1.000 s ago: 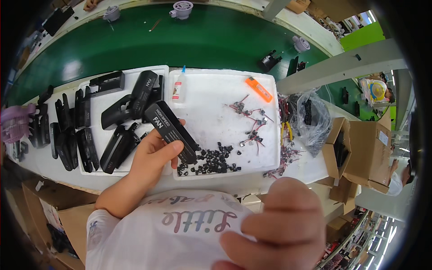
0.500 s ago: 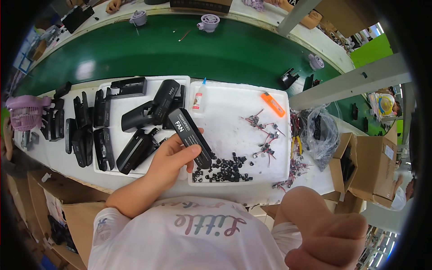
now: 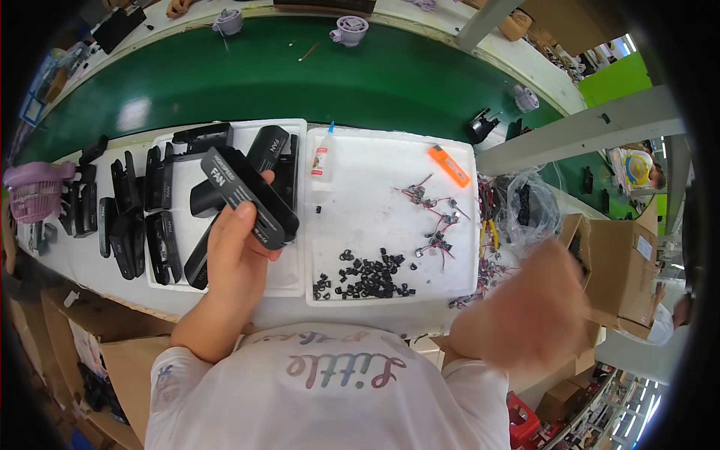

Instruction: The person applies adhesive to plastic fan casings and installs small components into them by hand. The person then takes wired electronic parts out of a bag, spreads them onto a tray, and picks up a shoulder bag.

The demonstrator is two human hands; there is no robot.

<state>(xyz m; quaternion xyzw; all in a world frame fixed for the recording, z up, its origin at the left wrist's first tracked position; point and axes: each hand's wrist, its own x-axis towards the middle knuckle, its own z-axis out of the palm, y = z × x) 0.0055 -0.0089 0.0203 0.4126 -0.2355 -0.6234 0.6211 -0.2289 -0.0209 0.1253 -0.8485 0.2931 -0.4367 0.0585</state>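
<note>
My left hand (image 3: 238, 238) is closed around a black plastic fan housing (image 3: 247, 196), its printed face turned up, above the left foam tray (image 3: 300, 262). Other black housings (image 3: 163, 247) lie beneath and to the left of it. My right hand (image 3: 529, 315) hangs in front of the table's right part, smeared by motion, so its fingers cannot be made out. On the right foam tray (image 3: 352, 180) lie a pile of small black plastic pieces (image 3: 375, 276), small circuit boards with red and black wires (image 3: 439, 240), a glue bottle with a blue tip (image 3: 322, 154) and an orange box cutter (image 3: 448, 166).
Behind the trays runs a green conveyor belt (image 3: 247, 82) carrying purple fan parts (image 3: 349, 31). A purple fan cage (image 3: 34, 191) stands at the far left. At the right are a clear plastic bag (image 3: 536, 214), a cardboard box (image 3: 622, 270) and a grey post (image 3: 585, 135).
My left hand has shifted left with the fan housing, from the gap between the trays to over the left tray. My right hand has moved up toward the table.
</note>
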